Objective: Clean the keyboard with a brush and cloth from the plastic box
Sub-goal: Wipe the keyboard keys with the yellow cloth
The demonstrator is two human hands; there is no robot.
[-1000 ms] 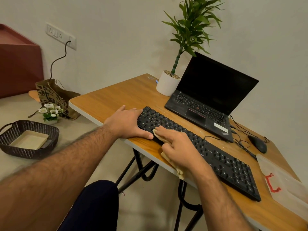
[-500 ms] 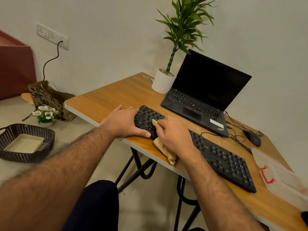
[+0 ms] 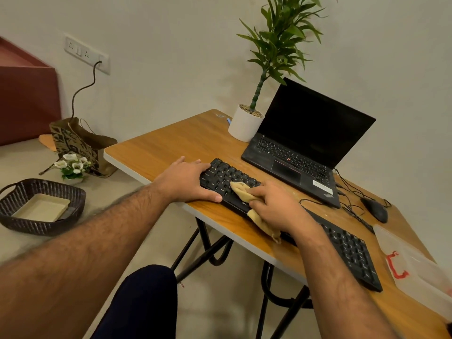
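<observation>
A long black keyboard (image 3: 347,250) lies diagonally along the front edge of the wooden table (image 3: 171,145). My left hand (image 3: 188,179) rests flat on the table against the keyboard's left end, thumb along its front edge. My right hand (image 3: 276,204) grips a tan cloth (image 3: 241,190) and presses it onto the keys near the left part of the keyboard; a tail of cloth hangs over the front edge. A clear plastic box (image 3: 415,263) with a red mark sits at the table's right end. No brush is visible.
An open black laptop (image 3: 300,148) stands behind the keyboard, with a white potted plant (image 3: 245,126) to its left. A black mouse (image 3: 375,209) and cables lie at the right. On the floor at left are a dark woven basket (image 3: 41,206), a paper bag (image 3: 80,145) and small flowers.
My right hand with the cloth slid left along the keys, then back a little to the right, exposing more of the cloth's tip. My left hand stayed at the keyboard's left end.
</observation>
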